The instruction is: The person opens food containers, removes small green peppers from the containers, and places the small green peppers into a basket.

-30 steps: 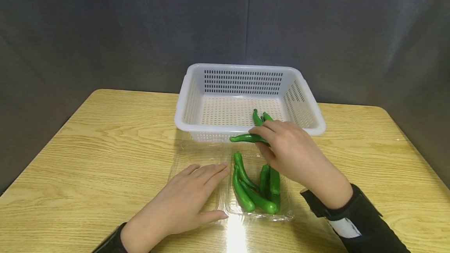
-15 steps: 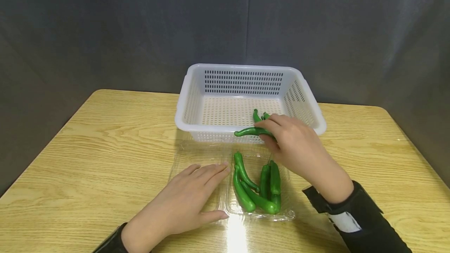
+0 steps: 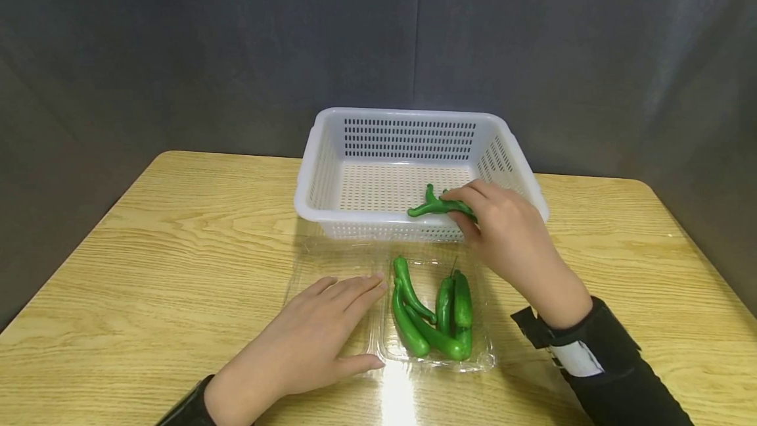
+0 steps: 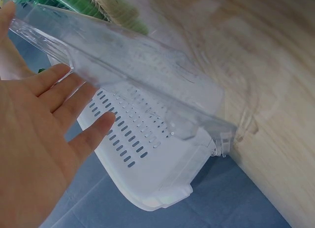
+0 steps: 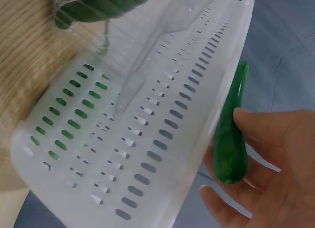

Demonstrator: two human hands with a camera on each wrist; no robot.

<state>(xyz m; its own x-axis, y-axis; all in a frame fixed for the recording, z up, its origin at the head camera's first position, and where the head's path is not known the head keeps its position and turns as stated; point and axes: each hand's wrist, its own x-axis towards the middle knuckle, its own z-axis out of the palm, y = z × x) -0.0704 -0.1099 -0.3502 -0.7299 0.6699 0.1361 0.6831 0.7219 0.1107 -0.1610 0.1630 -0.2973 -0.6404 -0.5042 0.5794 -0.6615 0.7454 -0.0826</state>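
Observation:
My right hand [image 3: 505, 229] pinches a green chili pepper [image 5: 230, 144] between thumb and fingers, over the near rim of a white slotted basket [image 3: 408, 113]. Beyond the held pepper, the tip of another green pepper [image 3: 430, 190] shows inside the basket; the fingers partly hide what lies there. On the table in front of the basket lies a clear hinged plastic container [image 3: 486, 321], its right half holding several green peppers [image 3: 408, 324]. With fingers extended, my left hand [image 3: 319, 334] lies over the container's left half, fingertips close to the hinge.
The wood-grain table [image 3: 160, 248] carries the container and the basket. A dark grey curtain [image 3: 236, 51] hangs behind and along both sides. The basket's walls stand up around its slotted floor [image 3: 384, 183].
My right hand has moved up and away from the container with the pepper, from in front of the basket to over its near rim. My left hand has not moved.

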